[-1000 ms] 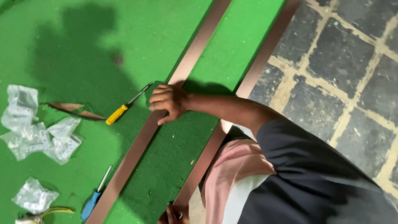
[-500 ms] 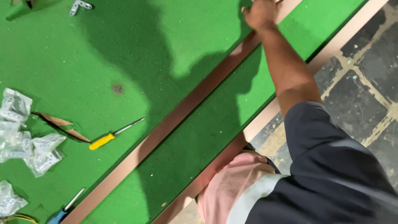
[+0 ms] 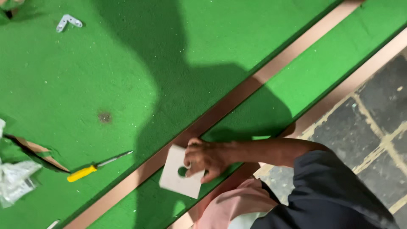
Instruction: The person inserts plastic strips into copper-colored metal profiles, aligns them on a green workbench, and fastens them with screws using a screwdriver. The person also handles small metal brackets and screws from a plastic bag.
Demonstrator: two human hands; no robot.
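Green felt-like matting (image 3: 106,76) covers the working surface, with a broad shadow falling across its centre. Two long copper-brown metal strips run diagonally across it from lower left to upper right: the inner strip (image 3: 237,99) lies wholly on the matting, and the outer strip (image 3: 364,70) lies along the matting's edge, beside a floor of dark stone tiles (image 3: 373,114) with pale joints. One of the hands (image 3: 205,159), reaching in on a bare forearm from a dark sleeve at lower right, is closed around the right edge of a white square plate (image 3: 176,176); the thumb and fingertips pinch it, and a round hole in the plate shows just beside the thumb. The plate is held tilted over the green strip of matting between the two metal strips, its upper corner close to the inner strip. Which hand this is cannot be told from the view; the other hand is out of frame. A yellow-handled screwdriver (image 3: 91,168) lies on the matting to the left, well apart from the plate. Clear plastic bags (image 3: 15,180) sit at the left edge, beside torn brown paper (image 3: 40,152). A small white angle bracket (image 3: 68,21) lies near the upper left corner.
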